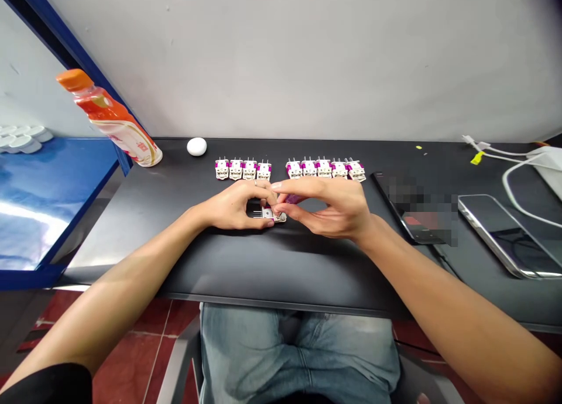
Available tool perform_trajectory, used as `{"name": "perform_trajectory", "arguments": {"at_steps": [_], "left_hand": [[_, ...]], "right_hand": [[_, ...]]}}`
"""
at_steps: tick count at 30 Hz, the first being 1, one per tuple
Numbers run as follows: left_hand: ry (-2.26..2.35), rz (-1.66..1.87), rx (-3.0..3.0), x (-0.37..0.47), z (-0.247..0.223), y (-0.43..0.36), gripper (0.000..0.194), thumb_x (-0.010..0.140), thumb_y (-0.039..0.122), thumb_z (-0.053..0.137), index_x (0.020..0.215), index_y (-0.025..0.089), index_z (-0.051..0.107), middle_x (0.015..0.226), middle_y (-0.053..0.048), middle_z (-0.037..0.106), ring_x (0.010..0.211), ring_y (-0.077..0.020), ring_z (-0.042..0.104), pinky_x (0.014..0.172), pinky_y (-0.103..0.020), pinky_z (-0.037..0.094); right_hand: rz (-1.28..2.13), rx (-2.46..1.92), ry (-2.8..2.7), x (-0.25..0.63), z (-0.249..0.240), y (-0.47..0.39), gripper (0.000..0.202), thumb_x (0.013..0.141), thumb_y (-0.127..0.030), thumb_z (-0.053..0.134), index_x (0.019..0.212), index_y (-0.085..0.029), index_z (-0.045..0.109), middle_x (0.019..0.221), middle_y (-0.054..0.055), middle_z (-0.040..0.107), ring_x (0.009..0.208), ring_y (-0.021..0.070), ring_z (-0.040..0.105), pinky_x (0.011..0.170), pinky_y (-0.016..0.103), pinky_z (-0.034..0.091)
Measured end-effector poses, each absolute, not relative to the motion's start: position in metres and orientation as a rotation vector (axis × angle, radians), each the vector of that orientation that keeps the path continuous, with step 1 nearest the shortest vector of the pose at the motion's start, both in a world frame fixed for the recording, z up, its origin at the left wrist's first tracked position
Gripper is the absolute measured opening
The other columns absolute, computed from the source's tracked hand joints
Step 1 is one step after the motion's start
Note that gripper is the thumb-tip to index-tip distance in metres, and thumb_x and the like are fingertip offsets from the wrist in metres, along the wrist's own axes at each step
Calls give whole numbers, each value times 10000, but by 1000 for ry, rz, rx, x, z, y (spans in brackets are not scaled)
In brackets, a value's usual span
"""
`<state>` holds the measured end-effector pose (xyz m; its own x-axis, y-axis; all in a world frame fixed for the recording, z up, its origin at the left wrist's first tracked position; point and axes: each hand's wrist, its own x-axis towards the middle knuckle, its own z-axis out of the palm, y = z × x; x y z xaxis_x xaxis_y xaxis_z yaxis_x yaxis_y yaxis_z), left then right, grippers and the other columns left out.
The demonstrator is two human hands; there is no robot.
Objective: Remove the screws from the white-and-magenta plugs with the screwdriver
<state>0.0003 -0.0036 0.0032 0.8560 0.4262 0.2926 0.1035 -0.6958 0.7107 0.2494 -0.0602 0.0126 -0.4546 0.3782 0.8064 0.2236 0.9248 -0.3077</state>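
Note:
Between thumb and fingers, my left hand (237, 208) grips a small white plug-like module (273, 215) low over the black table, its metal pins pointing left. Close against it, my right hand (333, 208) is closed in a pinch on a small purple piece (293, 198), partly covered by the fingers. The fingertips of both hands meet at the module, so the contact there is hidden. Just beyond the hands stand two rows of similar white and purple modules, a left row (243, 169) and a right row (324, 168), with pins upward.
An orange-capped bottle (116, 120) and a white rounded object (196, 147) stand at the back left. On the right lie a dark phone (406, 208), a silver-edged phone (509, 234) and white cables (509, 170). The black table's front edge (281, 303) runs above my lap.

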Motion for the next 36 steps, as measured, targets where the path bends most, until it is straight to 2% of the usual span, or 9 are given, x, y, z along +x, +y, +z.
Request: {"name": "perform_trajectory", "arguments": {"at_steps": [4,9,13,17,21,25,29,33,36], "left_hand": [[361,594,2262,0,4,-4,87,948,248,867,977,195,804,998,-65,828,916,-198,743,885,-300,604],[363,579,2286,1,6,-4,70,949,236,865,936,196,808,1016,-59,832,946,-193,751,885,-279,596],[335,620,2272,1,3,-4,59,950,214,862,982,200,814,1002,-48,830,911,-187,753,866,-280,596],[369,604,2315,-1,1,-3,90,940,240,883,997,199,826,1031,-57,831,944,-201,754,879,-293,596],[344,603,2283,-1,2,-3,69,957,239,868,992,199,824,1045,-64,839,963,-198,759,899,-291,598],[365,579,2310,0,3,-3,83,960,258,859,1011,203,822,1082,-62,834,980,-198,753,908,-292,594],[364,618,2296,0,2,-3,89,954,272,856,949,205,798,987,-43,812,910,-188,734,856,-283,586],[379,578,2296,0,3,-3,89,943,253,870,996,205,817,1049,-57,833,971,-199,755,901,-287,595],[362,588,2274,-1,3,-3,91,952,262,881,957,205,810,995,-49,829,933,-190,749,884,-279,594]], "right_hand": [[216,-440,-2090,250,11,-58,663,1097,-152,769,1719,-290,583,1366,80,877,1117,183,881,981,287,736],[160,-419,-2045,249,11,-58,659,1063,-155,831,1663,-351,644,1052,-20,895,862,148,861,857,265,741],[155,-423,-2096,249,12,-59,625,1105,-142,749,1699,-266,599,1381,91,870,1071,178,884,936,283,745],[83,-404,-2043,247,13,-59,618,1069,-119,796,1634,-332,666,1142,10,910,970,167,887,918,279,747],[112,-415,-2096,246,14,-59,557,1111,-125,705,1647,-264,651,1348,95,876,1242,232,864,1039,353,742],[125,-411,-2023,247,13,-59,638,1058,-118,810,1639,-345,670,1058,-13,896,841,153,852,834,270,733],[198,-405,-2086,247,12,-59,604,1104,-156,750,1680,-296,637,1378,77,879,1158,206,881,1038,329,733],[192,-392,-1995,246,14,-59,602,1047,-97,821,1588,-339,717,1036,-21,902,809,130,844,826,236,718],[172,-422,-2043,248,15,-59,563,1069,-193,814,1610,-301,700,1252,56,899,1104,202,880,992,316,734]]}}
